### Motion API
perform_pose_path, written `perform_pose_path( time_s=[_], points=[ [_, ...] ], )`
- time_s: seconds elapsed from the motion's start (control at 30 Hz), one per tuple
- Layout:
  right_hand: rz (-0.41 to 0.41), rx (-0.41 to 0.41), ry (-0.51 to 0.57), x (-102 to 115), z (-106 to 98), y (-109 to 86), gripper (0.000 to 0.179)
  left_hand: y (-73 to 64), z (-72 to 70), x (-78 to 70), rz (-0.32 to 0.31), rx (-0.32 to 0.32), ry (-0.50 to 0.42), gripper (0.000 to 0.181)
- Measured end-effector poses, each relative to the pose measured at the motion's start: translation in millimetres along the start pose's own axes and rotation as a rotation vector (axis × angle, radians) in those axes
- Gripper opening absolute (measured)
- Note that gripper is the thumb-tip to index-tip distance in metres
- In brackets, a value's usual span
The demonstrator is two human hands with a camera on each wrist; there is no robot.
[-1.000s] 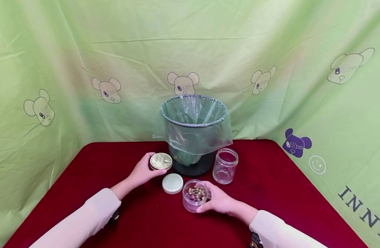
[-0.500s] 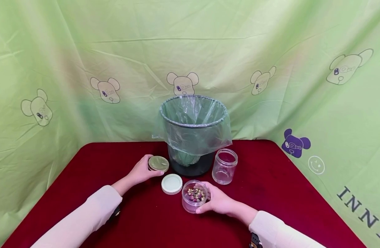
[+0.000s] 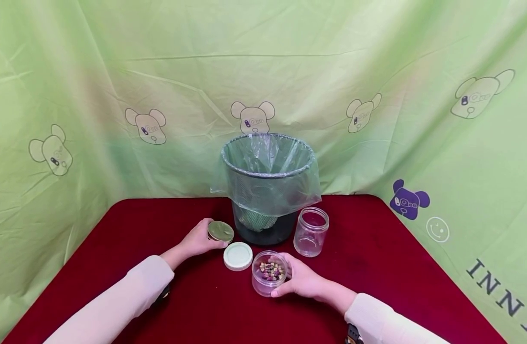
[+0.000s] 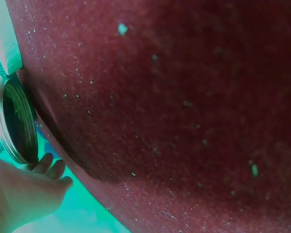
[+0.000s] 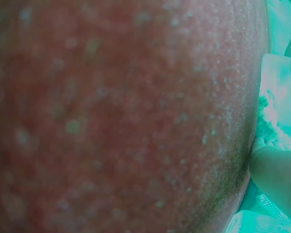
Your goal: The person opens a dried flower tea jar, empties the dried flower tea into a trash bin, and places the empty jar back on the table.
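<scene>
My left hand (image 3: 199, 238) grips a round gold metal lid (image 3: 220, 231) by its edge, thumb at the front, low over the red tabletop. In the left wrist view the lid (image 4: 20, 121) stands on edge between thumb and fingers, its ribbed rim showing. My right hand (image 3: 303, 275) is wrapped round the right side of a short clear jar (image 3: 263, 287) with no lid on it. Dried rosebuds (image 3: 271, 271) lie inside. A white lid (image 3: 238, 256) rests on the table between the hands. The right wrist view catches only part of the jar (image 5: 279, 73) and my fingers.
A mesh bin (image 3: 267, 174) lined with a thin green plastic bag stands behind the hands. Right of it is a taller clear jar (image 3: 310, 234) without a lid. A green printed curtain (image 3: 181, 71) hangs around the red-covered table (image 3: 194, 310).
My left hand has lowered the gold lid toward the table, and its top has tilted from bright to dull. The right hand still holds the jar of rosebuds in place.
</scene>
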State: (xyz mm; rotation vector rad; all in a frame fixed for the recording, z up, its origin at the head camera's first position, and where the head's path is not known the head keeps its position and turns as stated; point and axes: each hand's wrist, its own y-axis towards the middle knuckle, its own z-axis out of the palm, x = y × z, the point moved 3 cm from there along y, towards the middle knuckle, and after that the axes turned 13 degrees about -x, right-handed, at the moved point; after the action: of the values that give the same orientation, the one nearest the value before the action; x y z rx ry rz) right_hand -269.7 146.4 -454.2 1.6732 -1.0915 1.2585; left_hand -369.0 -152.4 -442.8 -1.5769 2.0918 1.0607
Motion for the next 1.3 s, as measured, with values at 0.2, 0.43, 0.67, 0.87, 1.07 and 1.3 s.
perform_pose_path(
  time_s=[0.2,0.43,0.67,0.87,1.07,1.3],
  points=[
    [0.001,0.000,0.000,-0.5,0.3,-0.2,0.076,1.0,0.7,-0.1,0.017,0.019,0.044,0.079],
    [0.003,-0.001,-0.001,-1.3,-0.3,0.3,0.076,4.0,0.9,1.3,0.051,0.040,0.070,0.078],
    [0.005,-0.002,-0.024,-3.8,-1.0,2.4,0.076,4.6,0.2,3.9,0.077,0.049,0.100,0.075],
    [0.002,0.002,-0.026,-2.9,-1.0,2.2,0.076,3.1,0.3,5.1,0.089,0.056,0.122,0.071],
    [0.006,-0.001,-0.015,-0.7,-0.7,0.8,0.077,1.8,0.0,5.2,0.098,0.059,0.123,0.067],
    [0.007,-0.001,-0.011,-1.7,-0.1,0.4,0.077,-0.5,1.6,7.3,0.096,0.069,0.119,0.065]
  ],
)
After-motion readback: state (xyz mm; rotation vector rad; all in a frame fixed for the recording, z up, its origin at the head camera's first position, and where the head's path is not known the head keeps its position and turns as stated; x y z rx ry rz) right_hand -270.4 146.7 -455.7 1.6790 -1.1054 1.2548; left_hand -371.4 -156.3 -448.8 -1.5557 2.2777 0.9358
